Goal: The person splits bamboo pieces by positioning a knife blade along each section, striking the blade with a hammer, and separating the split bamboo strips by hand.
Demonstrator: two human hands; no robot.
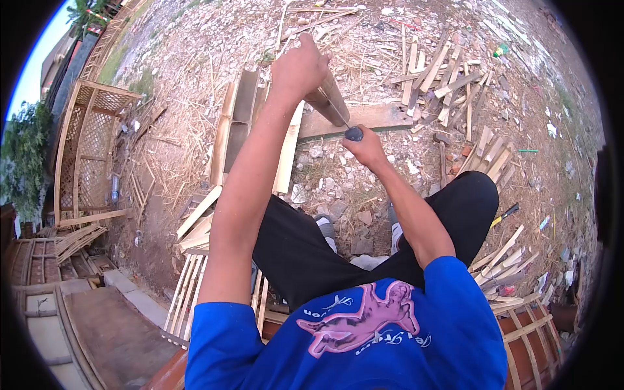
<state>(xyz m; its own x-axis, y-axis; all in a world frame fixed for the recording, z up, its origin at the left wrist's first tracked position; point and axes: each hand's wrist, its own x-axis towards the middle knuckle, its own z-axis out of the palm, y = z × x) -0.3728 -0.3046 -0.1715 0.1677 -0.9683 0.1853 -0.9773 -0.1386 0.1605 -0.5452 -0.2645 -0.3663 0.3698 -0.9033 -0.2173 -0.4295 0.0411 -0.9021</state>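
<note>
My left hand (301, 67) is closed round the upper end of a bamboo piece (330, 101), which stands tilted with its lower end on a wooden board (383, 117). My right hand (366, 147) grips the dark handle (353, 134) of a tool. A thin blade from that handle lies against the bamboo near its lower end. Left of the bamboo, beside my left forearm, lie split bamboo halves (244, 117). The board rests on the stony ground in front of my feet.
Split strips (448, 78) lie scattered at the upper right, with more strips (497, 153) beside my right knee. A lattice frame (81, 153) stands at the left. A yellow-and-black tool (506, 214) lies right of my knee. Slats (185, 292) are at my lower left.
</note>
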